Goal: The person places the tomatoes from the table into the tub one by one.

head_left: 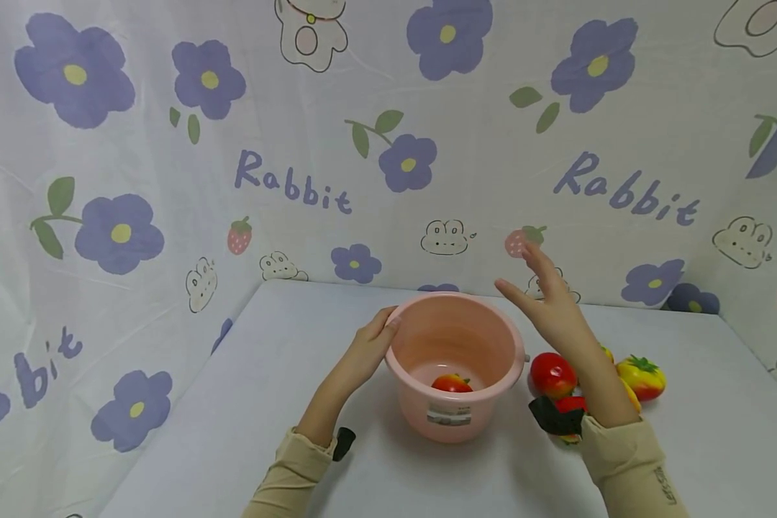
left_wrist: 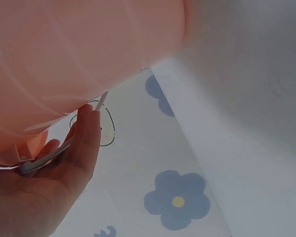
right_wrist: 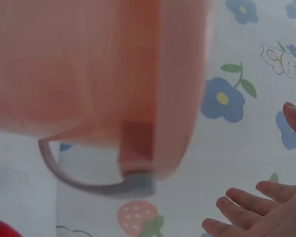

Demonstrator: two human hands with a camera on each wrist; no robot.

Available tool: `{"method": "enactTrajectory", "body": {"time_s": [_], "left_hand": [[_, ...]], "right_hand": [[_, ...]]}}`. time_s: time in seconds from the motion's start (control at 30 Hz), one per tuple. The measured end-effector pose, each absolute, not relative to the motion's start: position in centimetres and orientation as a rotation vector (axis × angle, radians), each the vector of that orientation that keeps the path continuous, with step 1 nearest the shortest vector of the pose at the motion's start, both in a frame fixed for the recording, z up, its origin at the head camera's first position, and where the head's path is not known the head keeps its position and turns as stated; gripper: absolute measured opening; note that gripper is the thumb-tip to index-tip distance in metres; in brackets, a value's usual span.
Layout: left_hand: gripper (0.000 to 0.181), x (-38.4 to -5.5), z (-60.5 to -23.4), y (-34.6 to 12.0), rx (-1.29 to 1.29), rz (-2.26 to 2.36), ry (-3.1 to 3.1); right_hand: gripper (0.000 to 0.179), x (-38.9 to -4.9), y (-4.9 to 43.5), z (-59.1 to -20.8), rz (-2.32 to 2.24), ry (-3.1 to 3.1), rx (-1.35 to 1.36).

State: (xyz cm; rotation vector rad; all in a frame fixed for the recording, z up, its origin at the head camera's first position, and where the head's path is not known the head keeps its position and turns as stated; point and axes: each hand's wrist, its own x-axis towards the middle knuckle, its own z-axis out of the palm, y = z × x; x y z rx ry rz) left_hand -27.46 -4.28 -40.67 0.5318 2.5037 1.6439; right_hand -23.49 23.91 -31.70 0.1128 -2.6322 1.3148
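A pink plastic bucket stands upright on the table, its mouth tilted toward the head view. My left hand grips its left rim, thumb on top. In the left wrist view, the fingers of that hand lie along the outer wall of the bucket, by its handle. One red-orange fruit with a green top lies inside the bucket, partly hidden by the front rim. My right hand is raised right of the rim, apart from it, fingers spread and holding nothing; its fingers also show in the right wrist view.
Right of the bucket lie a red round fruit and a yellow-and-red fruit with a green top. More fruit is partly hidden by the right forearm and a black strap. A printed curtain hangs behind the white table.
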Motion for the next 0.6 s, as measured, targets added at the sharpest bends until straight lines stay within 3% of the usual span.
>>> {"method": "enactTrajectory", "body": {"time_s": [0.6], "left_hand": [[0.045, -27.5, -40.7, -4.2, 0.53, 1.651, 2.533]], "right_hand": [[0.091, -22.6, 28.4, -35.0, 1.325, -2.653, -0.03]]}}
